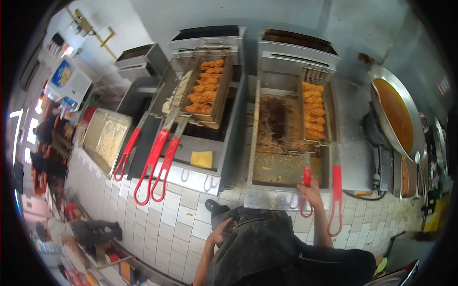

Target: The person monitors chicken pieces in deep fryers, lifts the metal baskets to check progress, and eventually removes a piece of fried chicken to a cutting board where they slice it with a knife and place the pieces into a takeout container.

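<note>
My right hand [310, 193] grips the red handle of a wire fryer basket [313, 141] that holds browned fried chicken pieces [314, 111]. This basket is over the right-hand deep fryer [254, 143], whose dark oil and crumb-strewn ledge show. Against the front of my dark apron rests my left hand [219, 234], its fingers partly hidden. More fried chicken [207, 85] lies in a second wire basket [219, 107] over the middle fryer, and beside it another basket [182, 87] is seen with pale battered food near it. A red handle [337, 200] sticks out to the right of my right hand.
A yellow sponge [201, 159] lies on the middle fryer's front ledge. At the left, a metal pan [103, 143] holds pale flour or batter. A large metal bowl [397, 114] of orange-brown liquid stands at the right. Other people [89, 230] are at the far left. The floor is tiled.
</note>
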Demonstrator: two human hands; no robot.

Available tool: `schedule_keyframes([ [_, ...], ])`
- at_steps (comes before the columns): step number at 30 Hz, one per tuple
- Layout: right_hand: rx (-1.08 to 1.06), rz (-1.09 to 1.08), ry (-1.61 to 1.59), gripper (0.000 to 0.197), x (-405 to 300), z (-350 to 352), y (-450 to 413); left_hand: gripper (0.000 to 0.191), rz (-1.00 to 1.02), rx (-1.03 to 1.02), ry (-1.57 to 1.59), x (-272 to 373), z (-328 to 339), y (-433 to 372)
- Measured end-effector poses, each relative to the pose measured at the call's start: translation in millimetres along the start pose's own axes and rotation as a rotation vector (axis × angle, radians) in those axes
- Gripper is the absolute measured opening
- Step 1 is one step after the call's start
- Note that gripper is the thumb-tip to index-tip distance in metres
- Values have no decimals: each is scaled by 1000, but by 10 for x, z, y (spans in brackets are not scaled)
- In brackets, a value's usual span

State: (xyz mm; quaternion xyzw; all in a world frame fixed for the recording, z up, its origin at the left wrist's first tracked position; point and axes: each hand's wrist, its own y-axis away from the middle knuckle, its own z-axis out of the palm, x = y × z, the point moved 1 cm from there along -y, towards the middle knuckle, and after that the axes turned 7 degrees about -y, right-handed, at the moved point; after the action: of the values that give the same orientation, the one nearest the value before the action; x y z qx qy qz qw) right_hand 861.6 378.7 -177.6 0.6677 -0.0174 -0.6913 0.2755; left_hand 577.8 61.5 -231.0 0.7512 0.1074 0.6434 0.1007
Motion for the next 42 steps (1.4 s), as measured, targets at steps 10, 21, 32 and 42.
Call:
schedule_keyframes([
  [10, 288, -373, 1374, 53, -526, 821, 392, 49, -157, -262, 115, 459, -871, 119],
  [21, -1424, -370, 562, 39, -1087, 3737, 865, 30, -365, 865, 212, 612, -3070, 802],
  [32, -218, -146, -539, 51, -765, 5897, 482, 51, -130, 13, 813, 1867, -4005, 512],
  [42, -209, -124, -592, 37, -1225, 6393, -317, 22, -56, -65, 895, 1896, -4003, 305],
])
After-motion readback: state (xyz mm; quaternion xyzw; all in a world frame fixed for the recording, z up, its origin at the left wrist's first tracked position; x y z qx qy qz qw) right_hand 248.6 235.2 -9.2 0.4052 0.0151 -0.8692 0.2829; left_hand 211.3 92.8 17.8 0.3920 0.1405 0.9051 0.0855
